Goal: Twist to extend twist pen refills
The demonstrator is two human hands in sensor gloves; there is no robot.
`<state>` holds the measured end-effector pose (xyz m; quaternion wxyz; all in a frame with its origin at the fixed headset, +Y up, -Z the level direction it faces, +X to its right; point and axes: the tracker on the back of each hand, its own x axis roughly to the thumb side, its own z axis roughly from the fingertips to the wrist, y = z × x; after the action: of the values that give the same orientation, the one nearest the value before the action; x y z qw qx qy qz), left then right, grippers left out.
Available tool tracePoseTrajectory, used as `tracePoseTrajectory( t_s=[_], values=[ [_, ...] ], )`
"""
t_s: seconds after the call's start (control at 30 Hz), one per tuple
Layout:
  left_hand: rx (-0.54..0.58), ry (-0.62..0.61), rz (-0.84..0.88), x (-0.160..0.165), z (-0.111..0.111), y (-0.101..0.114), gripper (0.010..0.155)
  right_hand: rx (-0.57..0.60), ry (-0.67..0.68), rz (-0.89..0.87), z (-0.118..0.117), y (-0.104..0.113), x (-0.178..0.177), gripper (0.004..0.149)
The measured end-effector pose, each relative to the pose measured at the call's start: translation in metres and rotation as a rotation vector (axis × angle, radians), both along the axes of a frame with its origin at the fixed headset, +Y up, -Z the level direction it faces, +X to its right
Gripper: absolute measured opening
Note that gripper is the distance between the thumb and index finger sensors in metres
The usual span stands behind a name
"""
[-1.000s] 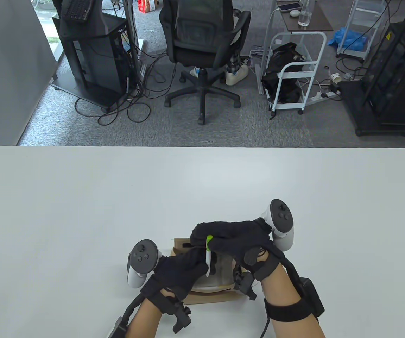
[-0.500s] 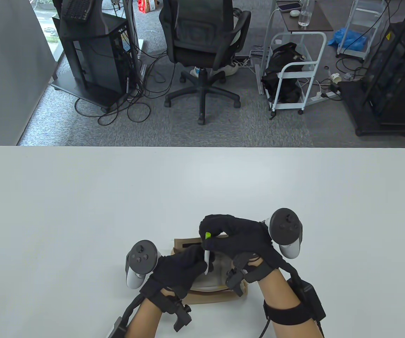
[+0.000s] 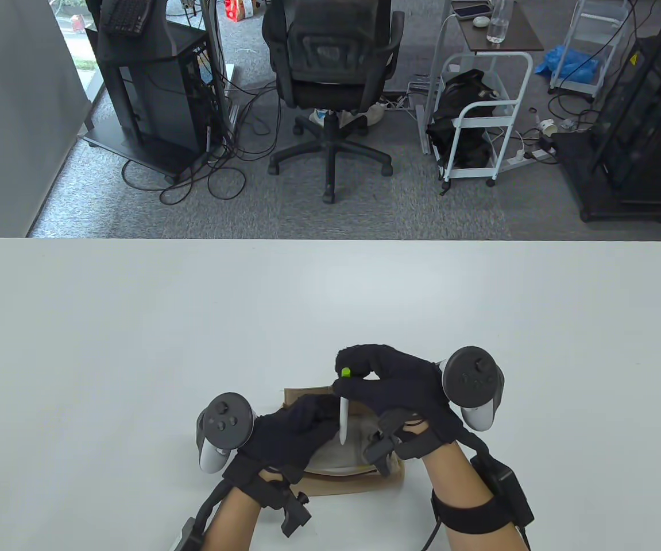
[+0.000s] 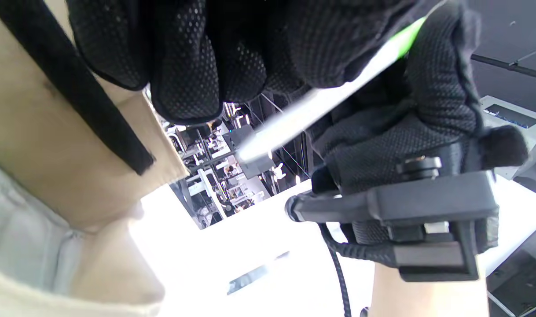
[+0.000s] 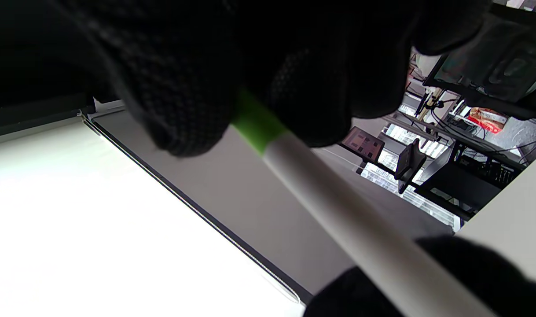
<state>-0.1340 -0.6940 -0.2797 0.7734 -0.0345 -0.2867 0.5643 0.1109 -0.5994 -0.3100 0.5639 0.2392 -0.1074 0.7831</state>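
Observation:
A white twist pen (image 3: 343,422) with a green top end (image 3: 345,372) stands near upright over the table's near edge, tip down. My right hand (image 3: 353,376) pinches the green end from above; the right wrist view shows its fingers (image 5: 184,110) closed around that end of the pen (image 5: 338,211). My left hand (image 3: 321,413) grips the white barrel lower down. In the left wrist view the pen (image 4: 303,110) runs slantwise under my left fingers (image 4: 184,79). The tip is bare below both hands.
A brown cardboard tray (image 3: 359,485) holding a pale bag (image 3: 336,456) lies under both hands at the near edge of the white table (image 3: 135,321). An office chair (image 3: 333,69) and carts stand on the floor beyond the far edge.
My right hand has turned and shifted right, its tracker swinging outward. The pen has come more upright and less of its green end shows. My left hand has drawn slightly left.

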Motion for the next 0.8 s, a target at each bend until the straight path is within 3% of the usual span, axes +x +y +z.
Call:
tracePoseTrajectory(
  t_s=[0.2, 0.3, 0.5, 0.8],
  values=[
    [0.049, 0.094, -0.020, -0.019, 0.003, 0.012, 0.061, 0.024, -0.254, 0.191, -0.005, 0.007, 0.028, 0.053],
    [0.087, 0.185, -0.093, -0.032, 0.003, 0.014, 0.062, -0.044, -0.440, 0.387, -0.015, -0.001, 0.045, 0.053],
    [0.115, 0.320, -0.241, -0.049, -0.001, 0.009, 0.064, -0.263, -0.692, 0.714, -0.043, -0.041, 0.074, 0.052],
    [0.124, 0.408, -0.415, -0.061, -0.008, -0.001, 0.066, -0.464, -0.767, 0.966, -0.070, -0.109, 0.094, 0.052]
  ],
)
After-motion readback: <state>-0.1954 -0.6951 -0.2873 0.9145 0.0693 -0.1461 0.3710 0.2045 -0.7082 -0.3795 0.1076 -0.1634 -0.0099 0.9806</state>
